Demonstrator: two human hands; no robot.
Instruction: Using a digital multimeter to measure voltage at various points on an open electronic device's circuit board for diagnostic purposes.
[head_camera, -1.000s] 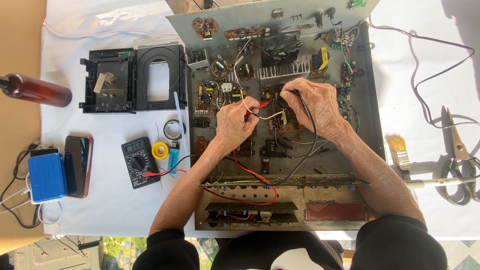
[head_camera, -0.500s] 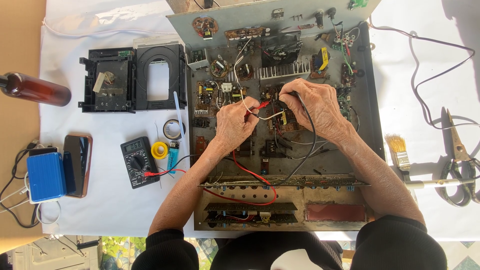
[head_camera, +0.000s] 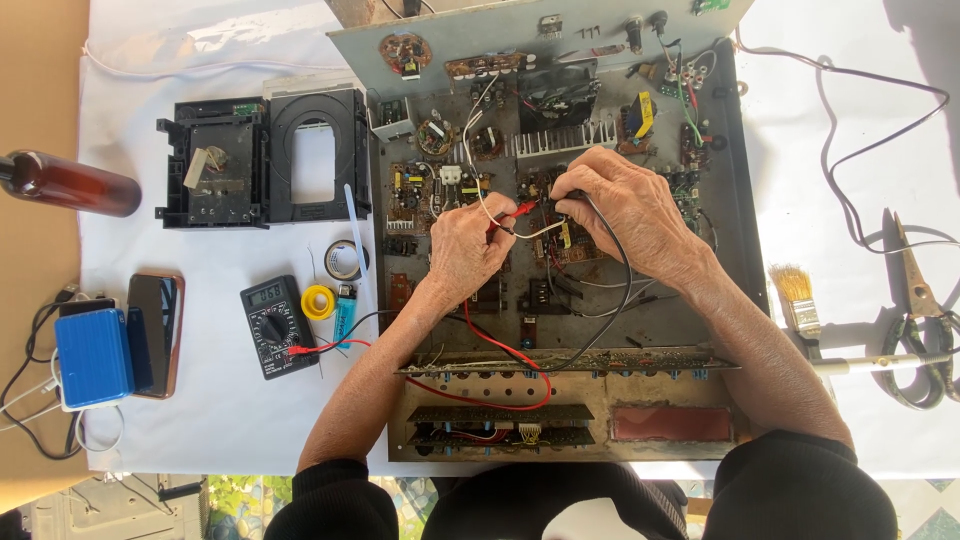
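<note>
Front panel: nearest the person, along the chassis's near edge.
Multimeter: on the white cloth, left of the chassis, leads running right.
Left hand: closed, pinching the red probe, tip pointing right and away.
Right hand: closed around the black probe, tip pointing left.
Relation: both tips meet on the circuit board between the hands, the left hand slightly nearer the person.
Heat sink: just beyond.

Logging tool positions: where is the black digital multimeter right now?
In the head view, the black digital multimeter lies on the white cloth, left of the open metal chassis, between the dark phone and the yellow tape roll.
</note>
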